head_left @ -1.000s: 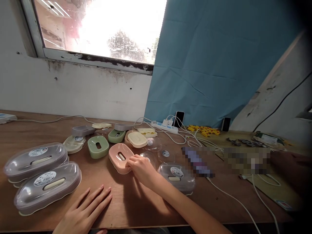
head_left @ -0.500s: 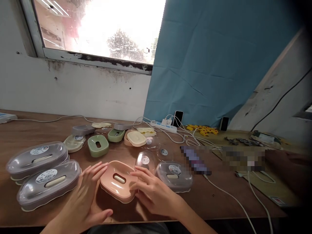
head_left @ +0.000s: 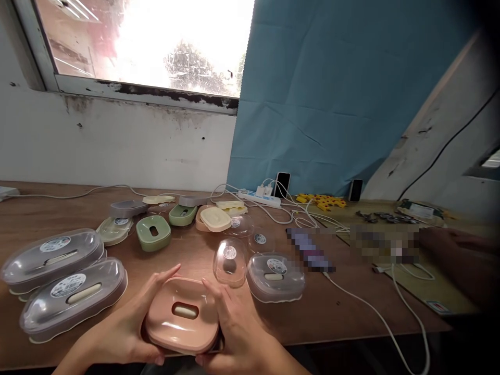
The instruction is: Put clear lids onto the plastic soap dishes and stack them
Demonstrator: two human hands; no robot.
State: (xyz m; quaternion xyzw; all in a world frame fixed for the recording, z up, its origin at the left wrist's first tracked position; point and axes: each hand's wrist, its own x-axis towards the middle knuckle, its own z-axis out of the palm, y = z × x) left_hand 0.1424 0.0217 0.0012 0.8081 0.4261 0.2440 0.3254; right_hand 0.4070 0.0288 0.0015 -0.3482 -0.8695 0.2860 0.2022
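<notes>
A: Grip state, quickly?
B: Both hands closed on the pink dish (head_left: 182, 329). Its left side is cupped by the left hand (head_left: 127, 324), its right side by the right hand (head_left: 237, 327); index fingers are laid at the far corners, thumbs at the near edge.
A: Dish position?
B: Between the palms, at the table's near edge, slot (head_left: 185, 311) upward. Something pale is seen in the slot. (Resting or lifted: cannot be told, underside hidden.)
A: Just beyond the grip?
B: A clear lid (head_left: 229, 266) with a round label, past the right fingers. Right of that, just beside it, a covered grey dish (head_left: 273, 287).
A: Left of the grip?
B: Two long grey dishes (head_left: 72, 303) under clear covers, set one behind the other.
A: Farther beyond?
B: A green dish (head_left: 153, 238) past the left fingers; a cream piece (head_left: 214, 220) laid on another pink dish (head_left: 201, 224); behind those, a power strip (head_left: 260, 198).
A: Far right of the grip?
B: A co-worker's hand (head_left: 445, 245), dark, well apart; whatever is beside it is pixelated.
</notes>
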